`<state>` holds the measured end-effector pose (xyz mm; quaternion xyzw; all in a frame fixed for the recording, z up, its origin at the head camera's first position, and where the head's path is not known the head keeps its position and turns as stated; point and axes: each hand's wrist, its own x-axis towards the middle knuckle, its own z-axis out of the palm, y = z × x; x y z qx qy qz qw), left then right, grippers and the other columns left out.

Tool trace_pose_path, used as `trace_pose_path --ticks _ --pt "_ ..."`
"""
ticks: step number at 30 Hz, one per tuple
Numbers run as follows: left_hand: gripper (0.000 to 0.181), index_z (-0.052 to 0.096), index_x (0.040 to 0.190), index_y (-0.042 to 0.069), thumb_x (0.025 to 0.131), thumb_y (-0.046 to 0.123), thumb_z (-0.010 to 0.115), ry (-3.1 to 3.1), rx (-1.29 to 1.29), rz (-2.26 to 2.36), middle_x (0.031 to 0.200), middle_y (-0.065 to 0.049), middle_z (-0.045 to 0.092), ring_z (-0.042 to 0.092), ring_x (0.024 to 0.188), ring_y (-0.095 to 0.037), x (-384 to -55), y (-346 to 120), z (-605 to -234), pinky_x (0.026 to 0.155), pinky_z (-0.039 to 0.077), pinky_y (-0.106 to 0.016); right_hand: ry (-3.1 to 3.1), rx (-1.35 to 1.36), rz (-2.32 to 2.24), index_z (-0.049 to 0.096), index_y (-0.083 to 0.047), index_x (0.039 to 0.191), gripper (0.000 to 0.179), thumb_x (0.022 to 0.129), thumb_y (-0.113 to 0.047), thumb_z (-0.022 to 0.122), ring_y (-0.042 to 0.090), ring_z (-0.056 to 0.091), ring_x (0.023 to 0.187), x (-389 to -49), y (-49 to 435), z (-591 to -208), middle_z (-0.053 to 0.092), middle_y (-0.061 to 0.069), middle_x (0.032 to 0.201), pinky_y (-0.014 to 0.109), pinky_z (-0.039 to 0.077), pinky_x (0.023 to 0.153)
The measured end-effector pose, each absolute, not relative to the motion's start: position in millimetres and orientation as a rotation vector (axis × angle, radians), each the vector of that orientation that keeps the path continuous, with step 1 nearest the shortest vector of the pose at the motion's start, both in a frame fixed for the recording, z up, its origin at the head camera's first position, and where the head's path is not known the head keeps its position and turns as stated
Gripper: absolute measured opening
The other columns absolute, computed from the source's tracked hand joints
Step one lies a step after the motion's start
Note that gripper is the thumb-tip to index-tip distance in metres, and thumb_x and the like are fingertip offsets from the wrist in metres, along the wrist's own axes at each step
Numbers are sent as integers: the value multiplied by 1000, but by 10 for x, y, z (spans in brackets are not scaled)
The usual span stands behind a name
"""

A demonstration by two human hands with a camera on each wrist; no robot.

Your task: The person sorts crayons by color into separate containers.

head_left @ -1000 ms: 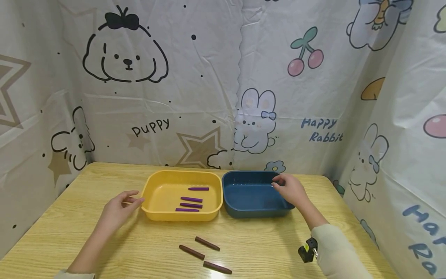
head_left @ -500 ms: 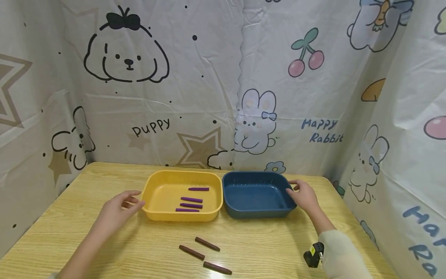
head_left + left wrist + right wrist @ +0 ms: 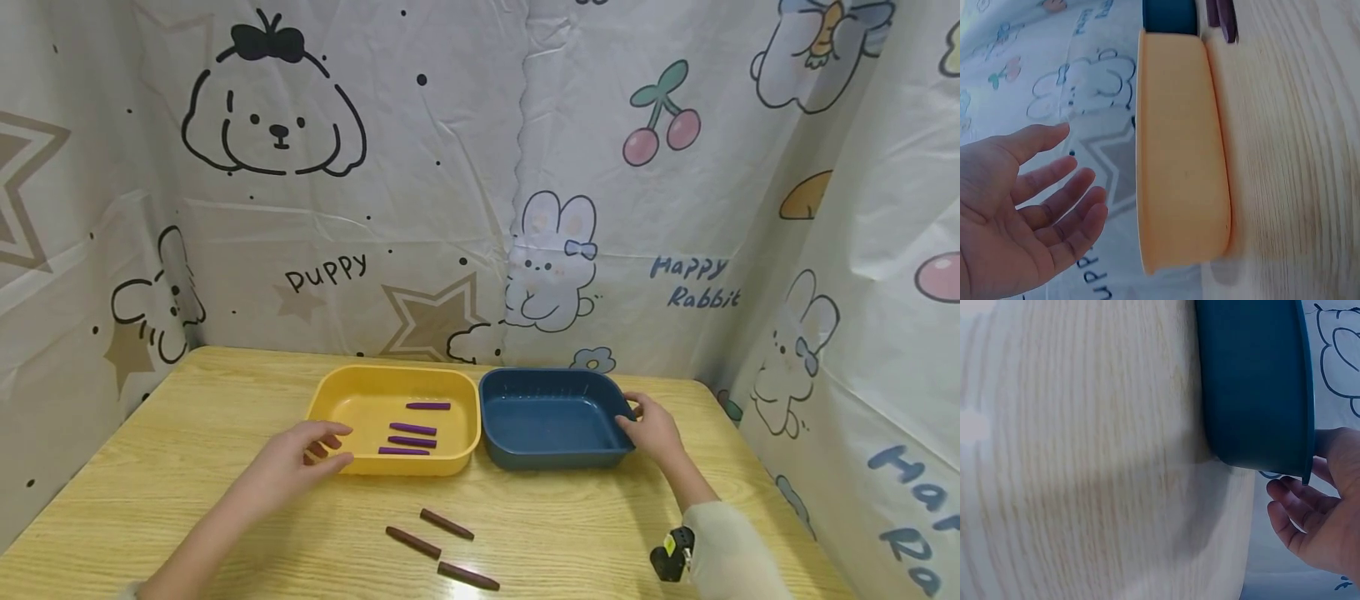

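My left hand [image 3: 300, 457] hovers with loosely bent fingers at the front left corner of the yellow plastic bin [image 3: 411, 465], holding nothing. The left wrist view shows that palm [image 3: 997, 231] apart from the bin's outer wall. Several purple crayons [image 3: 412, 442] lie on the yellow bin's floor. At the right end of the dark blue bin [image 3: 555, 459], my right hand [image 3: 654, 429] grips the rim, thumb inside and fingers outside. Those fingers [image 3: 1300, 512] curl beside the end wall in the right wrist view. No crayon shows inside the blue bin.
Three brown crayons [image 3: 447, 524] lie on the wooden table [image 3: 585, 533] in front of the bins, which stand side by side. A printed cloth [image 3: 420, 208] hangs behind and on both sides. A black device [image 3: 671, 554] sits at my right wrist.
My right hand has moved from above the blue bin to its right rim. My left hand has shifted right, from the yellow bin's left side to its front left corner. The crayons have not moved.
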<state>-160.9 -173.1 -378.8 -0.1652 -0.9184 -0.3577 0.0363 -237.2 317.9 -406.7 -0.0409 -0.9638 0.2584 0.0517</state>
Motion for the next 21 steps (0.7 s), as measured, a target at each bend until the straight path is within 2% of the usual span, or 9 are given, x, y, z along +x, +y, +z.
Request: trace_pose_path --ticks 6,11,16,21 --pt "29 66 109 9 85 26 68 -2808 -740 -1044 95 -1 65 58 83 -14 -1585 -1554 -3799 68 50 -23 -2922 -146 812 45 6 131 49 89 -14 59 36 56 90 -2371 3183 -4114 58 29 105 46 47 75" --pt "28 67 105 8 85 27 68 -2770 -995 -982 95 -2 65 60 84 -15 -1587 -1394 -3892 73 53 -28 -2911 -162 833 43 6 132 50 89 -14 58 38 56 95 -2381 3193 -4161 57 31 109 48 48 78" --pt "27 66 107 11 87 29 66 -2836 -1209 -946 101 0 65 60 92 -15 -1597 -1214 -4027 80 51 -28 -2893 -190 861 42 4 134 51 89 -14 58 40 55 103 -2391 3198 -4216 56 30 113 49 47 82" --pt "24 69 105 17 85 30 69 -2948 -1334 -894 99 7 63 57 92 -5 -1585 -1076 -4127 80 49 -25 -2890 -206 877 41 3 136 52 90 -14 57 40 55 103 -2399 3193 -4241 55 30 115 48 48 82"
